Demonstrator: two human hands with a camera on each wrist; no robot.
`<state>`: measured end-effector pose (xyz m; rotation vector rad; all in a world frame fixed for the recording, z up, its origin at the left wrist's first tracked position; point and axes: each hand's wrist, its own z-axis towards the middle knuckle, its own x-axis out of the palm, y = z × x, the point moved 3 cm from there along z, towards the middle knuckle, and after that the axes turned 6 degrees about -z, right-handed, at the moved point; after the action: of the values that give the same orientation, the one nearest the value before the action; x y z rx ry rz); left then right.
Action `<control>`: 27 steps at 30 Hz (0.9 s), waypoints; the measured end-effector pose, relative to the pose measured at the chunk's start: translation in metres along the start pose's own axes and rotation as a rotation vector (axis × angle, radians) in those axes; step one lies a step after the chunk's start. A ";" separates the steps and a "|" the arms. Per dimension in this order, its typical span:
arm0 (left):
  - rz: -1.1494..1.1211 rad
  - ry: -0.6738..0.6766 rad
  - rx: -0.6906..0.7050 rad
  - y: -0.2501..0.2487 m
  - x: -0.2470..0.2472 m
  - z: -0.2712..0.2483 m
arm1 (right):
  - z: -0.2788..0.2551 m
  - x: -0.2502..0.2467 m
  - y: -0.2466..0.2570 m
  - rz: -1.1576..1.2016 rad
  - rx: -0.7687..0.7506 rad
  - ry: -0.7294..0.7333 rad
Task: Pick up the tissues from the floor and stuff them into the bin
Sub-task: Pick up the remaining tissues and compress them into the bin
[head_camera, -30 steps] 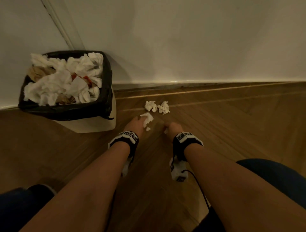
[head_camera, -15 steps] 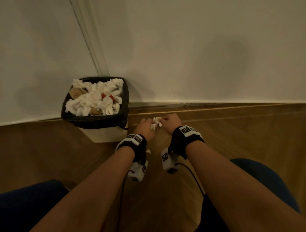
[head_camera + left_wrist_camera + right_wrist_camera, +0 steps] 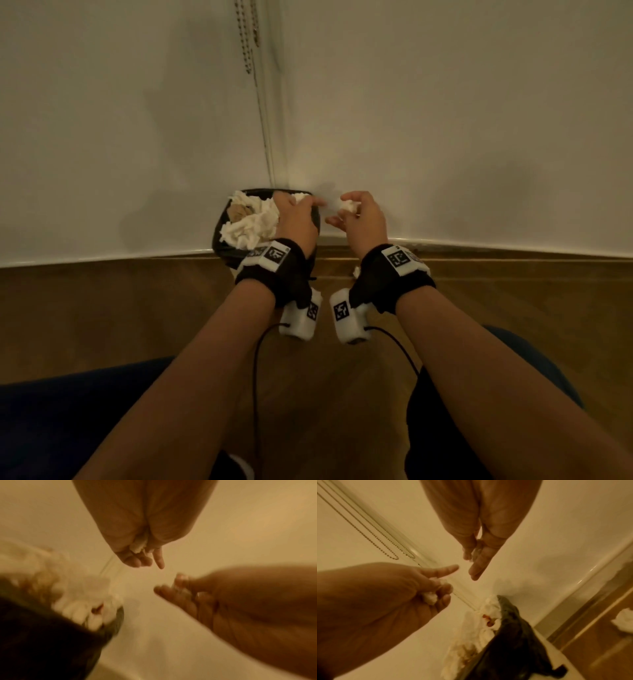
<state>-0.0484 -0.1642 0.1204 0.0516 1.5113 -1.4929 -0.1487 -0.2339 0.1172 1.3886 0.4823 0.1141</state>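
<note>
The bin (image 3: 219,236) with a black liner stands in the wall corner, heaped with crumpled white tissues (image 3: 253,222). My left hand (image 3: 296,214) hovers over the bin's right side and grips a crumpled tissue (image 3: 429,597) in its curled fingers, index finger sticking out. My right hand (image 3: 356,214) is just right of the bin at the same height and pinches another tissue (image 3: 349,205) between thumb and fingers. The two hands are a few centimetres apart. One more tissue (image 3: 623,620) lies on the wooden floor by the skirting, partly hidden behind my right wrist (image 3: 356,271).
White walls meet behind the bin, with bead chains (image 3: 248,41) and a thin rod hanging in the corner. A wooden floor (image 3: 137,308) runs below the skirting. My knees in dark trousers (image 3: 68,428) are at the bottom left and right.
Both hands picked tissues off the floor and rose up and left to the bin. The left hand is now over the bin's opening and the right beside it.
</note>
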 end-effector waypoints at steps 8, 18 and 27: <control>-0.181 -0.264 0.000 0.049 -0.096 0.009 | 0.005 0.028 0.009 -0.080 0.008 -0.023; 0.100 -0.108 -0.093 0.114 -0.056 0.006 | 0.007 0.074 -0.005 -0.542 -0.286 0.203; 0.273 0.038 -0.066 0.126 -0.042 0.006 | -0.021 0.118 -0.026 -0.972 -0.617 0.500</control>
<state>0.0557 -0.1133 0.0551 0.2391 1.5159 -1.2306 -0.0563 -0.1783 0.0600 0.4072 1.3614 -0.1811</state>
